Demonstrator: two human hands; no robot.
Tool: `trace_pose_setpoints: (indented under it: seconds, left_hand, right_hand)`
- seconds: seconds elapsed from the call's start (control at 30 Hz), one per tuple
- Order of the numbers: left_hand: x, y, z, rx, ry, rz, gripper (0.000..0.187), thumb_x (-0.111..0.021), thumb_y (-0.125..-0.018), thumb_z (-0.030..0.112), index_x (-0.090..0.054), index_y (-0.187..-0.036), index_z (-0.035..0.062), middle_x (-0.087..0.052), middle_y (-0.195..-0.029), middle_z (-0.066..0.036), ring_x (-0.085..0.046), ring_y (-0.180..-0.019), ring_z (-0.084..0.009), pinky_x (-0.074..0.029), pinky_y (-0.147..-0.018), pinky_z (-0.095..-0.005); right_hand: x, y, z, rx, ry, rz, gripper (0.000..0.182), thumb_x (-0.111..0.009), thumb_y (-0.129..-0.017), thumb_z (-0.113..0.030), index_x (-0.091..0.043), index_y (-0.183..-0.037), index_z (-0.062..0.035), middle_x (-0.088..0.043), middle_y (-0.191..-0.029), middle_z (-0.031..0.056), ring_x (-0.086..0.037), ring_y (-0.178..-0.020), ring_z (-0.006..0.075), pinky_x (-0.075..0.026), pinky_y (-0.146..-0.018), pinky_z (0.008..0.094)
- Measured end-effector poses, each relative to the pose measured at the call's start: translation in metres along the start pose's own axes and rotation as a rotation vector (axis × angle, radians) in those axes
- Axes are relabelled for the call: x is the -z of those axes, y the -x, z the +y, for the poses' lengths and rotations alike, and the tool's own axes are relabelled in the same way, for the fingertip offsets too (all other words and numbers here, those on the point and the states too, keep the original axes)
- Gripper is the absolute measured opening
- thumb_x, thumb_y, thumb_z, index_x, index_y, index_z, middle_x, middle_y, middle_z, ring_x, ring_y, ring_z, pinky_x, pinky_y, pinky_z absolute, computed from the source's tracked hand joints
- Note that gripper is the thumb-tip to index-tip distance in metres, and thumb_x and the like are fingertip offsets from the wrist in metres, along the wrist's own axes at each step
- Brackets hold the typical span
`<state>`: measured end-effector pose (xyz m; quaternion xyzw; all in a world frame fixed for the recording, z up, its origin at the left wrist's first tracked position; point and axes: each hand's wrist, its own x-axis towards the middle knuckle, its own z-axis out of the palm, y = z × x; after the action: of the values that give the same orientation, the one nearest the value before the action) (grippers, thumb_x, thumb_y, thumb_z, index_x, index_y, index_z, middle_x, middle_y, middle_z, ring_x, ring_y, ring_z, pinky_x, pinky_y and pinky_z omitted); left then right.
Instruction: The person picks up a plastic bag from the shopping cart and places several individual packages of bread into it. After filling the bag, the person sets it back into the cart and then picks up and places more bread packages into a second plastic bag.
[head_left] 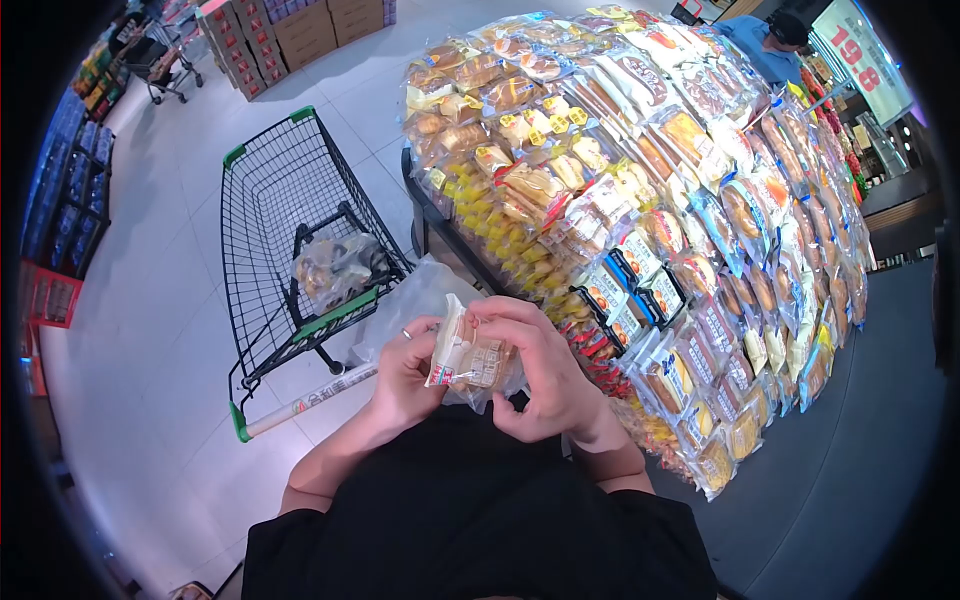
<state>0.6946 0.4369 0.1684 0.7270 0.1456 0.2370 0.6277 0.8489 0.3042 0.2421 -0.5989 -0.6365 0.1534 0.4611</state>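
Observation:
A small packaged bread [478, 362] in a clear wrapper with printed labels is held in front of my chest. My left hand [408, 375] grips its left side, a ring on one finger. Curled around the right side is my right hand [540, 368], its fingertips on the package's upper edge. A translucent plastic bag [400, 305] hangs just beyond my left hand; how it is held is hidden. To the left stands a shopping cart [300, 190] with green corners, carrying a clear bag of goods [335, 268] near its handle end.
A large display of wrapped breads [610, 200] fills the right side, close to my right arm. Cardboard boxes [305, 35] are stacked at the back, another cart [160, 65] stands far left, and a person in blue [760, 48] is behind the display. Dark shelves [75, 190] line the left.

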Motion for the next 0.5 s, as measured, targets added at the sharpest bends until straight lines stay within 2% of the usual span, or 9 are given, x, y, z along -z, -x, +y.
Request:
trace_pose_setpoints:
  seconds: [0.07, 0.17, 0.3, 0.4, 0.47, 0.5]
  left_hand:
    - [-0.001, -0.001, 0.002, 0.002, 0.008, 0.006, 0.036, -0.071, -0.072, -0.01, -0.073, -0.104, 0.0073, -0.067, -0.109, -0.01, -0.064, -0.101, -0.0237, -0.051, -0.084, -0.0315]
    - [0.001, -0.002, -0.001, -0.027, 0.003, -0.01, 0.036, -0.074, -0.071, -0.009, -0.073, -0.104, 0.0071, -0.066, -0.109, -0.01, -0.064, -0.1, -0.0238, -0.051, -0.084, -0.0316]
    - [0.003, -0.002, -0.007, -0.074, 0.001, -0.031, 0.036, -0.076, -0.072, -0.009, -0.073, -0.105, 0.0063, -0.063, -0.113, -0.01, -0.064, -0.101, -0.0204, -0.051, -0.082, -0.029]
    - [0.0, 0.001, -0.007, 0.009, 0.065, 0.018, 0.034, -0.074, -0.074, -0.012, -0.074, -0.102, 0.0055, -0.06, -0.116, -0.01, -0.063, -0.102, -0.0185, -0.051, -0.08, -0.0268]
    - [0.0, 0.003, -0.009, 0.032, 0.071, 0.007, 0.033, -0.073, -0.075, -0.014, -0.074, -0.102, 0.005, -0.059, -0.117, -0.01, -0.063, -0.102, -0.0178, -0.051, -0.079, -0.0257]
    - [0.0, 0.003, -0.011, 0.052, 0.074, -0.001, 0.032, -0.072, -0.076, -0.016, -0.074, -0.101, 0.0044, -0.058, -0.118, -0.01, -0.063, -0.102, -0.017, -0.051, -0.079, -0.0247]
  right_hand:
    - [0.0, -0.004, -0.002, 0.015, 0.09, 0.018, 0.075, -0.067, -0.063, 0.0, -0.044, -0.135, -0.0043, -0.054, -0.134, 0.0173, -0.055, -0.122, 0.0361, -0.042, -0.102, 0.0457]
    - [-0.001, -0.006, -0.002, 0.019, 0.103, -0.002, 0.074, -0.065, -0.064, 0.004, -0.043, -0.135, -0.0036, -0.056, -0.13, 0.0178, -0.056, -0.12, 0.037, -0.042, -0.102, 0.0463]
    - [-0.003, -0.008, 0.001, 0.0, 0.066, -0.006, 0.071, -0.065, -0.068, 0.003, -0.044, -0.135, -0.0038, -0.057, -0.128, 0.0177, -0.057, -0.119, 0.038, -0.043, -0.101, 0.0448]
    - [-0.003, -0.009, 0.005, -0.127, -0.007, -0.018, 0.066, -0.068, -0.071, 0.0, -0.046, -0.133, -0.0053, -0.056, -0.128, 0.0171, -0.057, -0.118, 0.0376, -0.046, -0.098, 0.0419]
    - [0.003, -0.013, 0.009, -0.286, -0.058, -0.117, 0.062, -0.074, -0.07, -0.002, -0.052, -0.127, -0.0042, -0.062, -0.119, 0.0141, -0.061, -0.112, 0.0327, -0.048, -0.095, 0.0368]
    - [0.01, -0.015, 0.011, -0.287, -0.056, -0.113, 0.062, -0.074, -0.07, -0.002, -0.052, -0.127, -0.0042, -0.062, -0.119, 0.0141, -0.061, -0.112, 0.0327, -0.048, -0.095, 0.0368]
